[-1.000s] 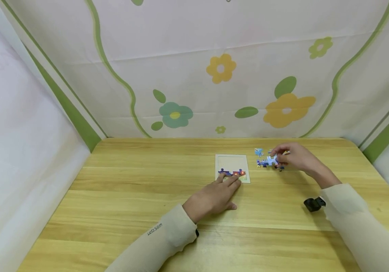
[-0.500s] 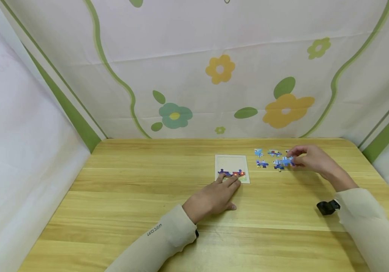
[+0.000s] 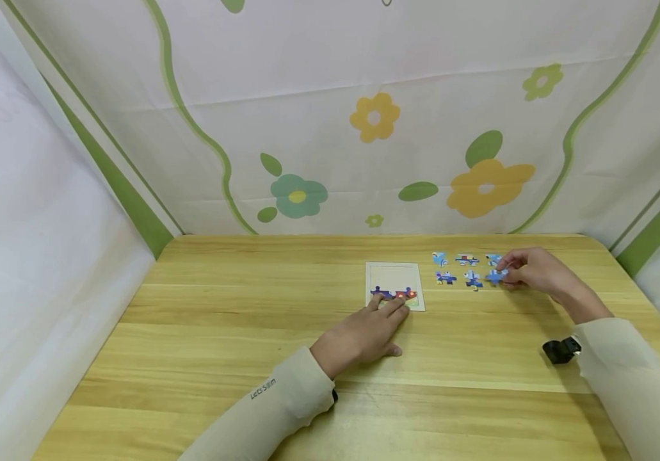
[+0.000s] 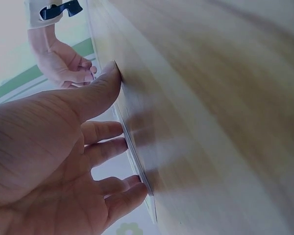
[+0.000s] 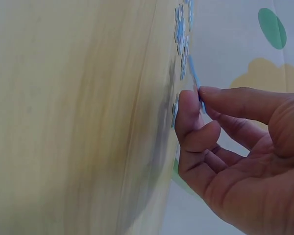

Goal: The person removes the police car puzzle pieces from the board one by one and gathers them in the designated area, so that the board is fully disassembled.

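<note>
My left hand (image 3: pixel 367 333) lies on the lower part of a pale puzzle frame (image 3: pixel 394 272), fingers extended over its near edge. Along the bottom of the frame, partly covered by those fingers, is a strip of fitted puzzle pieces (image 3: pixel 407 294), dark blue and red. Over to the right, my right hand (image 3: pixel 539 272) pinches a light blue puzzle piece (image 5: pixel 194 73) between thumb and forefinger. In the right wrist view this piece stands tilted, just off the tabletop. Close by lie loose pieces, among them a blue-and-white one (image 3: pixel 472 279) and a light blue one (image 3: pixel 493 258).
More loose puzzle pieces (image 3: pixel 445 278) form rows right of the frame, with a corner-like blue one (image 3: pixel 439 258) nearest it. All lie on a wooden table (image 3: pixel 220 320). A white flowered cloth (image 3: pixel 318 115) rises behind the table's back edge.
The right hand has moved right with the light blue piece, from above the middle pieces to the right end of the rows, uncovering pieces beneath. My left hand has stayed put.
</note>
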`<state>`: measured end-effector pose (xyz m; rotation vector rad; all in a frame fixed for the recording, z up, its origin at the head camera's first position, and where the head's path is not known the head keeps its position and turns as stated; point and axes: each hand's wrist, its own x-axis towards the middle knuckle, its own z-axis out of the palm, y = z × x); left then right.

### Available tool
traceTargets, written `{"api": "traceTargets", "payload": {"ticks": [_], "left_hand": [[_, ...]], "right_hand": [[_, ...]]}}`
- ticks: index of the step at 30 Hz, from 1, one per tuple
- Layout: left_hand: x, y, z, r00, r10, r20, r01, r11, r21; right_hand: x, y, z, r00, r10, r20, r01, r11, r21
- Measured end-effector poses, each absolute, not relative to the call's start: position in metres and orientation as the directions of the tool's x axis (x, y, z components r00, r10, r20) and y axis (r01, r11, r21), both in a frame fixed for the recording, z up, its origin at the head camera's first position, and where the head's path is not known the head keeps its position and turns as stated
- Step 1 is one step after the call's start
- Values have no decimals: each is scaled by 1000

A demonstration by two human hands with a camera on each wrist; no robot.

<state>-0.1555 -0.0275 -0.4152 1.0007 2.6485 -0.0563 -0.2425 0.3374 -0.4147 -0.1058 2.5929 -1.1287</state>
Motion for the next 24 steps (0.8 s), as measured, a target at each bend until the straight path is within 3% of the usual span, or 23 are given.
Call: {"api": "traceTargets", "payload": {"ticks": [24], "left_hand": [[-156,-28,-415,-708,642,-295,654,753,72]], "right_hand": [[-245,339,-418,-941,-172,-293,83,720,-689]]}}
